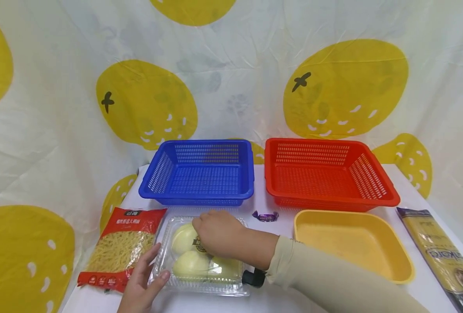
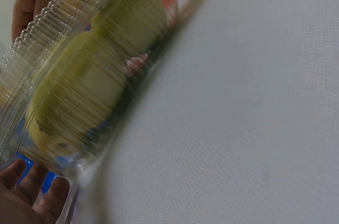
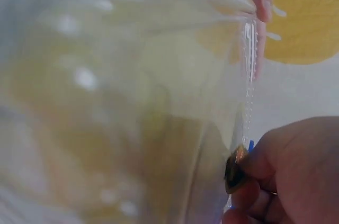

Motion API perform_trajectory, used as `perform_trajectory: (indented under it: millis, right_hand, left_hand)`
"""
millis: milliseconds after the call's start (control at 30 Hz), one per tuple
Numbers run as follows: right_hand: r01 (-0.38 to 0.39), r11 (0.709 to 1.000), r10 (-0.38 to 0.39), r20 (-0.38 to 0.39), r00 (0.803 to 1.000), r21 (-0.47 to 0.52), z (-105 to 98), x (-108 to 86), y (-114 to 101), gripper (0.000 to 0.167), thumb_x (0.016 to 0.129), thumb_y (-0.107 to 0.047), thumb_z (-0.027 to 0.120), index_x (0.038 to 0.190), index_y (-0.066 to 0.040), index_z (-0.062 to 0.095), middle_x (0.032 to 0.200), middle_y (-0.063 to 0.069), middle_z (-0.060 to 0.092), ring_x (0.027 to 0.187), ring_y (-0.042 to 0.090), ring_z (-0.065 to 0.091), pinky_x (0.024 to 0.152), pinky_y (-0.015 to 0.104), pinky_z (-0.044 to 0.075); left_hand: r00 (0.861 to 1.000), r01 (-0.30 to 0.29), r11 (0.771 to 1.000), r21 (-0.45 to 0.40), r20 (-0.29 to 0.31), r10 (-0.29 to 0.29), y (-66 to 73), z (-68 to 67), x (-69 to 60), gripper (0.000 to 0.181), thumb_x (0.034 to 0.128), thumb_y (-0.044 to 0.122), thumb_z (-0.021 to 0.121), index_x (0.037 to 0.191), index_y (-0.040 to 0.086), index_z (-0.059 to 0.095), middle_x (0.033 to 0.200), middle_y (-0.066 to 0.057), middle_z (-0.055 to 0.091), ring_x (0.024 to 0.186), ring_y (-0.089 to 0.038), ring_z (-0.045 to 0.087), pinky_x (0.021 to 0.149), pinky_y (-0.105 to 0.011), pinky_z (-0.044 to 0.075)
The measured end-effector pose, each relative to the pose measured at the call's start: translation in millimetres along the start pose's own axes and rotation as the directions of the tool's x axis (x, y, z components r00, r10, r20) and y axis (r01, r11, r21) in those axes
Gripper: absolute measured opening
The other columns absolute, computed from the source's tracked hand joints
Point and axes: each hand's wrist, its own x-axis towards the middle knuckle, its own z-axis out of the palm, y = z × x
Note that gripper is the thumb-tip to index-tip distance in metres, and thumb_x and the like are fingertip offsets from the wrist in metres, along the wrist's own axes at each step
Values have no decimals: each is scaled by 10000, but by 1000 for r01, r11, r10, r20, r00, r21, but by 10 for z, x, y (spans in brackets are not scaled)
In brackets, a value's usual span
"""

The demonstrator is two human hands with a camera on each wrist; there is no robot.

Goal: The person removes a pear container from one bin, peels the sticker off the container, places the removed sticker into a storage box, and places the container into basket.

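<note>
A clear plastic clamshell box point(image 1: 206, 287) holds several pale yellow-green round fruits point(image 1: 190, 265). Over its lid, my right hand point(image 1: 219, 232) has curled fingers, and in the right wrist view the thumb and fingers pinch a dark-and-gold label point(image 3: 234, 171) at the lid's surface. Part of that label shows below the fingers in the head view. At the box's left side is my left hand point(image 1: 143, 278), thumb and fingers spread near the front left corner. The left wrist view shows its fingers point(image 2: 53, 197) by the box's end; whether they touch cannot be told.
Left lies a red pasta bag point(image 1: 127, 243). Behind stand a blue basket point(image 1: 200, 202) and a red basket point(image 1: 333, 204). A purple wrapped candy point(image 1: 266, 216) lies between the box and a yellow tub point(image 1: 353, 243). A long spaghetti pack point(image 1: 443, 256) lies far right.
</note>
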Motion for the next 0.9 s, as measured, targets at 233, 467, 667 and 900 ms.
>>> perform_trajectory:
  millis: [233,467,667,900]
  right_hand:
    - [-5,996,5,-4,1000,86,-15,10,18,212,1011,-333,675,1020,-121,668,878,-23,650,768,142,610,671,311,585]
    - [60,998,-59,-44,997,15,-72,-12,19,150,992,-297,686,1003,-150,659,878,-47,644,819,126,631,713,293,583]
    - [97,995,-98,-41,994,-21,-135,-52,16,160,1015,-313,678,1044,-157,659,909,-47,649,839,124,607,734,281,559]
    - [149,984,-154,-43,987,-101,-231,-139,1,129,1049,-306,638,1081,-184,665,988,-54,686,906,123,619,759,266,517]
  left_hand:
    - [1000,-8,1000,-2,5,8,-20,2,6,703,1023,259,741,1625,173,389,1691,-133,313,1543,-540,253,1118,-553,480]
    - [998,54,999,8,-26,-53,-10,14,-1,756,1005,344,765,1634,193,374,1700,-153,298,1537,-522,282,1107,-573,491]
    - [999,31,1000,-1,-9,-31,-12,7,8,750,1015,309,758,1634,172,359,1703,-141,294,1545,-516,266,1086,-397,527]
    - [999,-31,1000,-7,10,31,-20,2,27,725,1020,217,749,1626,139,359,1689,-115,313,1537,-501,276,938,-89,426]
